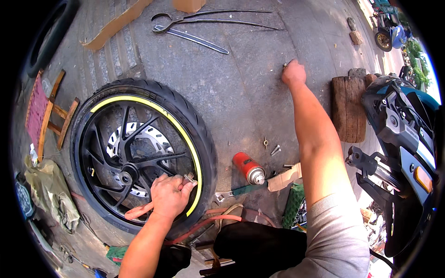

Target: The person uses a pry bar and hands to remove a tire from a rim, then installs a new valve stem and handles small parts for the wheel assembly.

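My left hand (170, 197) is closed around an orange-handled metal tool (139, 211), over the lower right of a black motorcycle wheel (127, 160). The tool's metal head pokes out past my fingers near the rim; its exact kind is hidden by my grip. The wheel lies flat with its tyre on, a yellow stripe along the rim and a slotted brake disc underneath. My right arm reaches far forward, and my right hand (295, 74) is closed just above or on the ground. A small bit shows at its fingertips, too small to name.
A red spray can (249, 167) lies beside the wheel, near loose bolts (276, 149). Large tongs (204, 19) and a flat metal bar (197, 41) lie ahead. A wood log (348, 109) and motorcycle (403, 134) stand right, a wooden stool (48, 111) left.
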Action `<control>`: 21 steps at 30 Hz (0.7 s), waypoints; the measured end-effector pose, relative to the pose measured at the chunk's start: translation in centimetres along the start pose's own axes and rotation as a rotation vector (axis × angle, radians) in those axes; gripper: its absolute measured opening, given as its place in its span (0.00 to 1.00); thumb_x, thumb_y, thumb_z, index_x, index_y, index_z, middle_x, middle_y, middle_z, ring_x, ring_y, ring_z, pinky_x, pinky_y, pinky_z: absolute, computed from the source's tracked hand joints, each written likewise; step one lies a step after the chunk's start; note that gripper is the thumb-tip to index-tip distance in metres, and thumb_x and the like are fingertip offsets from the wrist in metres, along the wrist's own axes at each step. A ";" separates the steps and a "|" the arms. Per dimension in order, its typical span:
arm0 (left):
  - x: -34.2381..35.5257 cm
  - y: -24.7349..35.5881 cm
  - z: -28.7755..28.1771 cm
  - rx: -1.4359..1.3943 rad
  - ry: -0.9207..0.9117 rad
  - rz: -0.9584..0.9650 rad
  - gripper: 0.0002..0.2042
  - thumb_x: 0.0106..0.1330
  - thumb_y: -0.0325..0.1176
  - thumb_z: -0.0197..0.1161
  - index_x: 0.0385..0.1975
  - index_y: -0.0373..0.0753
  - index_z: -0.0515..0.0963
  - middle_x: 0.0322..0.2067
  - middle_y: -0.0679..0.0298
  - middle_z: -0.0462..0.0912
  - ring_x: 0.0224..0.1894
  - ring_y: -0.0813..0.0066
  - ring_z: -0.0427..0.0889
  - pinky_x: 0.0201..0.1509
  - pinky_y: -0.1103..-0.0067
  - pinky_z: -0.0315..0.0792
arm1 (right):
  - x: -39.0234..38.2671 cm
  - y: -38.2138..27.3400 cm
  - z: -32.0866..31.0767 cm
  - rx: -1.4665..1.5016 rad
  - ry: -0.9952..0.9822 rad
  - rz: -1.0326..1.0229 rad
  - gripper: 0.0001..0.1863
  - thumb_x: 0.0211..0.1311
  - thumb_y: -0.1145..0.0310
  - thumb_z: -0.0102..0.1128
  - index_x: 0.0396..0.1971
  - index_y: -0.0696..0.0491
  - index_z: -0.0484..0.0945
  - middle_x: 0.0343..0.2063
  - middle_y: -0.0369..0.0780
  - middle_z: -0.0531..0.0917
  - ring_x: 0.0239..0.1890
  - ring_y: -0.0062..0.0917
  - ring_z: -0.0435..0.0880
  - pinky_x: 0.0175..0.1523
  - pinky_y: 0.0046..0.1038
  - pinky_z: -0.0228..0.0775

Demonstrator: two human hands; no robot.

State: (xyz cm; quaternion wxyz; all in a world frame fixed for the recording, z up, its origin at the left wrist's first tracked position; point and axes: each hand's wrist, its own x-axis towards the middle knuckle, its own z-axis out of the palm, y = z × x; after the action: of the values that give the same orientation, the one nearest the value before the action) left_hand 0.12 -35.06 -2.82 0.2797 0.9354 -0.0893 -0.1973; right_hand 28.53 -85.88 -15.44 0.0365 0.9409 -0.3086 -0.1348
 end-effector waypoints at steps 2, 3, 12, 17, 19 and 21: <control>-0.5 -0.4 -1.0 -0.013 0.021 -0.032 0.19 0.61 0.46 0.79 0.20 0.40 0.81 0.20 0.59 0.82 0.31 0.52 0.82 0.42 0.58 0.76 | -4.8 -3.5 -1.1 -0.015 -0.102 -0.112 0.28 0.77 0.54 0.59 0.65 0.59 0.73 0.63 0.57 0.81 0.65 0.50 0.85 0.67 0.46 0.81; -0.5 -0.5 -0.9 -0.009 0.020 -0.020 0.19 0.61 0.46 0.79 0.20 0.40 0.81 0.20 0.59 0.82 0.31 0.52 0.82 0.43 0.58 0.76 | -6.4 -3.6 -1.6 -0.034 -0.081 -0.128 0.31 0.76 0.51 0.61 0.67 0.59 0.70 0.64 0.56 0.80 0.65 0.49 0.85 0.65 0.46 0.83; -2.4 0.7 -5.0 -0.232 -0.240 -0.159 0.21 0.72 0.51 0.72 0.36 0.34 0.86 0.31 0.49 0.87 0.37 0.46 0.87 0.45 0.58 0.79 | -25.9 -3.9 -11.6 0.496 -0.074 -0.547 0.21 0.80 0.55 0.57 0.55 0.59 0.73 0.45 0.58 0.89 0.52 0.58 0.88 0.57 0.55 0.79; -10.8 2.6 -14.0 -0.361 -0.193 -0.159 0.18 0.73 0.43 0.74 0.34 0.30 0.84 0.24 0.61 0.81 0.28 0.72 0.76 0.37 0.69 0.74 | -43.2 1.1 -22.3 0.601 -0.243 -0.996 0.18 0.76 0.56 0.65 0.53 0.54 0.78 0.41 0.55 0.89 0.49 0.55 0.88 0.54 0.54 0.78; -15.2 4.4 -18.8 -0.372 -0.124 -0.131 0.17 0.73 0.40 0.74 0.32 0.29 0.83 0.23 0.65 0.78 0.28 0.77 0.73 0.35 0.71 0.71 | -48.1 3.0 -26.1 0.580 -0.179 -1.096 0.17 0.73 0.55 0.69 0.49 0.51 0.83 0.43 0.49 0.86 0.51 0.51 0.86 0.56 0.50 0.78; -20.1 2.8 -22.3 -0.445 0.025 -0.140 0.16 0.72 0.37 0.74 0.28 0.31 0.81 0.21 0.70 0.74 0.26 0.80 0.69 0.30 0.74 0.66 | -53.3 3.2 -30.9 0.573 -0.142 -1.170 0.17 0.71 0.53 0.72 0.48 0.50 0.86 0.44 0.45 0.83 0.52 0.48 0.85 0.56 0.48 0.78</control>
State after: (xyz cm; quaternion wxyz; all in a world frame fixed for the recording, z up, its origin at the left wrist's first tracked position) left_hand -8.86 -20.89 22.24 0.4659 0.8569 0.0248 -0.2194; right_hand -5.99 -57.41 27.08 -0.3155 0.9147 0.2290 -0.1067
